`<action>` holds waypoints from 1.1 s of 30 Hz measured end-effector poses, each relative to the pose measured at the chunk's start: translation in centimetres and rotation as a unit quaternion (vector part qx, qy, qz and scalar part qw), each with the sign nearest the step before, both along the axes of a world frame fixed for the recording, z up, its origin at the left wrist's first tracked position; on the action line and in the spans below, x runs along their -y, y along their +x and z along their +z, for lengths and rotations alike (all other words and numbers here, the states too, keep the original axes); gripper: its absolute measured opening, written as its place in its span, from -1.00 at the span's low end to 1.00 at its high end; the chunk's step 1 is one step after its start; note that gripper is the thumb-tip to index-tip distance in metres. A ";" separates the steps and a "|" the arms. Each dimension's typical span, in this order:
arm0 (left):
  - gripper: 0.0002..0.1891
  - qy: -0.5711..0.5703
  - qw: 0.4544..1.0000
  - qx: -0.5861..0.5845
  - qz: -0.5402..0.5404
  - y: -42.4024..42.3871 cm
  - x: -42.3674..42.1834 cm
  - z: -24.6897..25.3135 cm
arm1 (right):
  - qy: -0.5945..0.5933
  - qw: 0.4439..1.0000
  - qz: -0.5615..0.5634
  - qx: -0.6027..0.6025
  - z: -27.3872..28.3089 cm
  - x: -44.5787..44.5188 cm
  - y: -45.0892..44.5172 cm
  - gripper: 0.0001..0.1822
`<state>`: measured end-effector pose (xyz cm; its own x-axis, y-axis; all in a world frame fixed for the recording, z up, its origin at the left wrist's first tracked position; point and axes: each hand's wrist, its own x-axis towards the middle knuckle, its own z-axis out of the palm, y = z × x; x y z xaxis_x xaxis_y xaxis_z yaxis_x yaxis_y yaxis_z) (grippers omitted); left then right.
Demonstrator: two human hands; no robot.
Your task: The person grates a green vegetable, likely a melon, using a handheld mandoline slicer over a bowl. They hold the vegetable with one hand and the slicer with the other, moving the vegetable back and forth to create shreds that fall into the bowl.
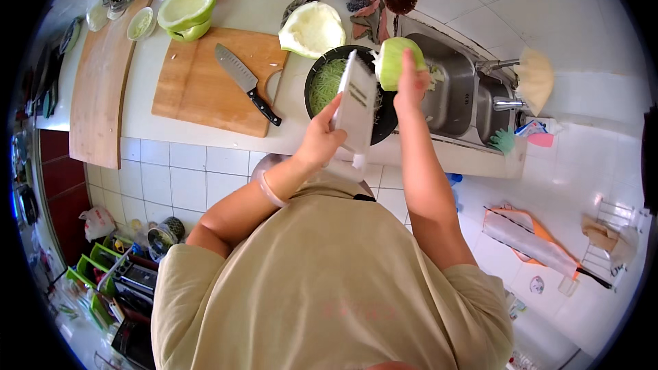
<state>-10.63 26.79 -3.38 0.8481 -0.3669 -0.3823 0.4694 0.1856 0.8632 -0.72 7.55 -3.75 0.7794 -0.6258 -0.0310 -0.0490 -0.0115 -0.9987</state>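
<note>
My left hand grips the lower part of a white slicer-grater, which is tilted over a dark round pan. Fine pale-green shreds fill the pan's left side. In my right hand is a chunk of green-skinned gourd or melon, held just right of the grater's upper end, above the pan's right edge. Whether the chunk touches the grater, I cannot tell. A hollowed half shell of gourd lies at the pan's upper left, its pale inside facing up.
A kitchen knife lies on a wooden cutting board left of the pan. Behind the board are stacked gourd shells and a small bowl. A steel double sink adjoins on the right, with a green rubber glove at its edge.
</note>
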 end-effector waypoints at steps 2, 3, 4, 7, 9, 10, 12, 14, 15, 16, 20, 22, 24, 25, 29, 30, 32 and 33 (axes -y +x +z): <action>-0.23 -0.028 0.998 -0.026 0.044 0.4 0.6 -1.1 | 0.234 0.971 0.053 -0.002 1.2 1.7 -0.3 -0.51; -0.23 -0.018 0.999 -0.014 0.043 0.6 0.8 -1.9 | 0.334 0.938 0.097 0.002 1.6 2.5 -0.8 -0.50; -0.24 -0.007 0.999 -0.003 0.044 0.8 0.8 -3.2 | 0.367 0.925 0.101 -0.010 2.2 2.4 -1.4 -0.49; -0.26 0.177 0.964 0.193 0.057 2.0 0.6 -4.6 | 0.442 0.888 0.122 -0.023 3.7 1.7 -3.1 -0.45; -0.25 0.326 0.855 0.388 0.107 3.0 0.9 -2.5 | 0.464 0.874 0.147 0.000 4.2 1.4 -4.1 -0.42; -0.33 0.216 0.919 0.319 0.081 4.0 1.5 -0.7 | 0.474 0.866 0.160 0.001 4.4 1.2 -4.7 -0.40; -0.40 -0.022 0.994 0.094 0.044 5.4 3.3 2.7 | 0.445 0.882 0.156 -0.005 4.9 0.3 -5.8 -0.40; -0.55 -0.195 0.981 -0.006 -0.012 6.2 4.6 4.3 | 0.391 0.908 0.149 0.003 5.0 -0.1 -6.2 -0.40; -0.59 -0.209 0.978 -0.009 -0.016 6.1 5.1 4.2 | 0.367 0.917 0.156 0.015 5.0 -0.1 -6.5 -0.40; -0.62 -0.223 0.974 -0.013 -0.021 5.9 5.6 3.9 | 0.343 0.925 0.163 0.027 5.0 -0.1 -6.7 -0.41; -0.71 -0.223 0.972 -0.017 -0.071 5.8 6.8 3.5 | 0.352 0.921 0.156 0.063 4.8 1.2 -7.7 -0.48; -0.73 -0.215 0.971 0.024 -0.098 5.7 7.7 3.3 | 0.363 0.918 0.145 0.075 4.9 1.9 -8.0 -0.50; -0.76 -0.215 0.971 0.033 -0.097 5.4 8.6 3.8 | 0.353 0.924 0.124 0.082 4.8 2.6 -8.4 -0.53; -0.77 -0.215 0.971 0.037 -0.097 5.2 9.0 4.2 | 0.345 0.927 0.121 0.080 4.9 2.9 -8.5 -0.54; -0.79 -0.145 0.978 0.097 -0.116 5.0 10.4 4.2 | 0.373 0.917 0.110 0.082 4.8 3.5 -8.9 -0.56; -0.79 -0.102 0.976 0.143 -0.129 5.2 10.4 3.7 | 0.395 0.908 0.109 0.084 4.7 3.5 -9.0 -0.56; -0.80 -0.006 0.959 0.236 -0.157 5.9 10.7 2.6 | 0.456 0.884 0.081 0.062 5.0 3.4 -9.3 -0.53; -0.80 0.046 0.943 0.282 -0.172 6.6 10.9 2.3 | 0.484 0.871 0.067 0.051 5.2 3.4 -9.3 -0.52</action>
<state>-4.06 15.87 -1.07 0.7627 -0.6449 0.0496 -0.0502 0.0175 0.9986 -9.97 4.13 1.44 0.8733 -0.2483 -0.4191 -0.0218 0.8396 -0.5428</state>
